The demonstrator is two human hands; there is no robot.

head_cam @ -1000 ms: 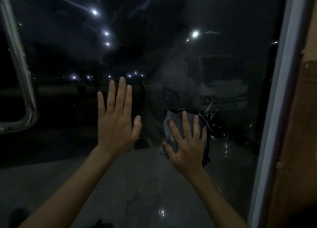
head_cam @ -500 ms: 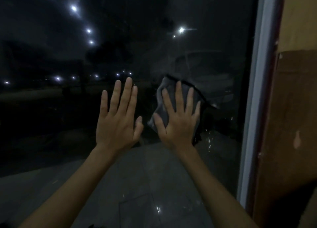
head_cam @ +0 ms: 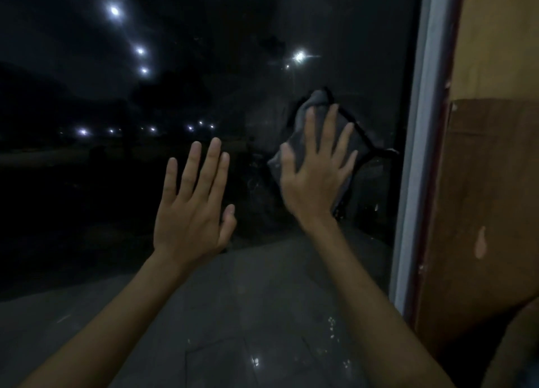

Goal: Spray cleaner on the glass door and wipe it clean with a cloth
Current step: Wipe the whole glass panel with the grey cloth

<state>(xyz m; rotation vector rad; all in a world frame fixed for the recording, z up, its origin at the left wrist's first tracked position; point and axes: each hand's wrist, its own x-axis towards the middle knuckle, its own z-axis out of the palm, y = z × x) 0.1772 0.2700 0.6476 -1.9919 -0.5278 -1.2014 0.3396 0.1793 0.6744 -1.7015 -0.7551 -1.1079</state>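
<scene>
While the right hand (head_cam: 315,183) presses a grey cloth (head_cam: 316,104) flat against the glass door (head_cam: 350,37), its fingers are straight and spread wide over the fabric. The cloth has a dark edge and sits on the right part of the pane, near the pale door frame (head_cam: 420,154). The left hand (head_cam: 192,221) is raised just left of it, palm toward the glass, fingers straight and close together, holding nothing; whether it touches the pane cannot be told. Nothing lies between the hands and the glass. Smears show on the pane around the cloth. Beyond the glass it is dark, with scattered bright lights (head_cam: 114,10) and grey paving (head_cam: 233,314) below. Right of the frame is a yellowish wall (head_cam: 495,37) with a brown panel (head_cam: 490,183) under it, chipped in one pale spot (head_cam: 480,241).
</scene>
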